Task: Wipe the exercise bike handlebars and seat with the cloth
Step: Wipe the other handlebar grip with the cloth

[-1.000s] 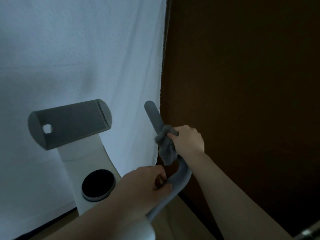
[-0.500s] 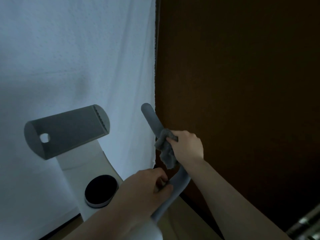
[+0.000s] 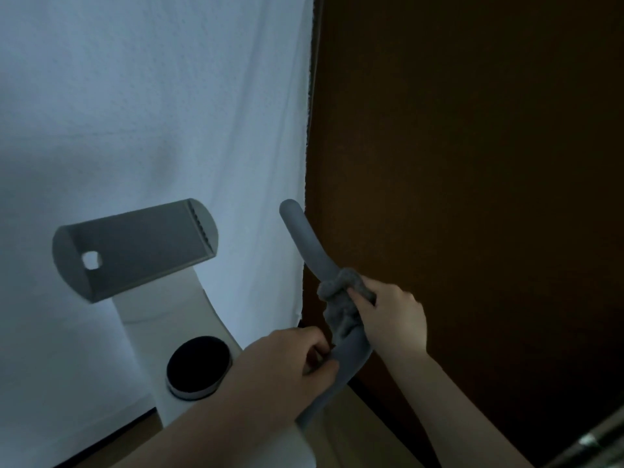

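The bike's grey curved handlebar [image 3: 305, 238] rises from the lower middle to a rounded tip beside the curtain edge. My right hand [image 3: 391, 319] grips a bunched grey cloth [image 3: 341, 298] wrapped around the bar at mid-length. My left hand [image 3: 287, 363] grips the lower bend of the same bar just below the cloth. The seat is out of view.
A grey device holder [image 3: 135, 248] sits on the white bike column [image 3: 169, 319], with a black round knob [image 3: 197, 364] below it. A white curtain [image 3: 152, 96] hangs behind, a dark brown wall [image 3: 472, 163] to the right. Wooden floor shows at the bottom.
My right hand and the cloth have slid slightly down the handlebar. The left hand keeps its grip in the same place.
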